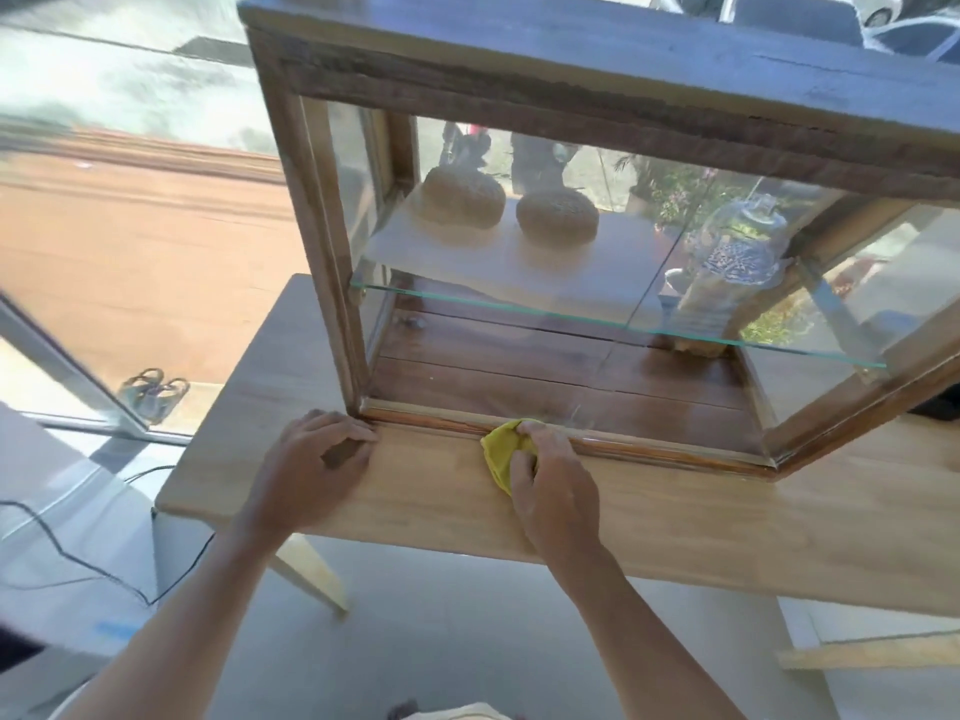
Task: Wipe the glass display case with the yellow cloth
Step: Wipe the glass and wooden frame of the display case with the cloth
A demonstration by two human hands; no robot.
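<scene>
A person stands at a wooden table [675, 517], seen from a camera on their head. The right hand [556, 485] is closed around a bunched yellow cloth [501, 452], fingers curled over it, pressing it against the bottom front rail of a glass display case [571, 283]. The cloth shows mostly to the left of the grip, a fold trailing down toward the wrist. The case rises directly above and beyond the gripping hand, its front pane starting just past the fingertips. Left of the grip, the left hand [324, 454] rests on the tabletop with fingers bent, holding nothing, its fingertips touching the case's lower left corner. Inside the case, above the grip, a glass shelf [597, 317] carries two round loaves [511, 207].

The cloth looks soft and light, easy to wad and reshape in the palm. The case looks heavy and stiff, its panes fragile, so bracing is probably best done on the wooden frame, not the glass.
</scene>
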